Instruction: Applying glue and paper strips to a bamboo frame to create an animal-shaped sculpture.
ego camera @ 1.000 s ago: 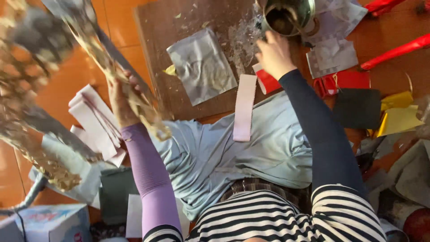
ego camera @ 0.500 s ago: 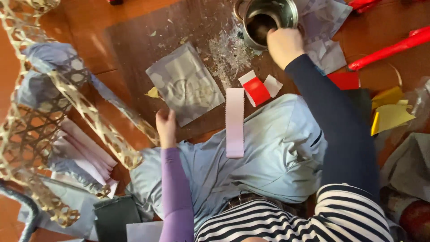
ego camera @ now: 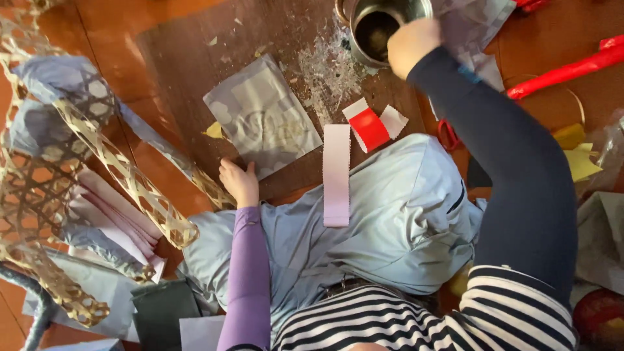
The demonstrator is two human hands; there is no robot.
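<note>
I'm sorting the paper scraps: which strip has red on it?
The short strip lying angled beside the long pale pink paper strip: red in its middle, white at both ends. The pink one is plain.

We see the metal pot far right on the board, the paper sheet left of it, the strip between them, nearer, the woven frame far left

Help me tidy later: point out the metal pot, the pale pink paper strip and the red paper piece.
metal pot (ego camera: 377, 29), head view, on its dark inside.
pale pink paper strip (ego camera: 337, 175), head view, on the strip's middle.
red paper piece (ego camera: 369, 128), head view, on the red centre.
</note>
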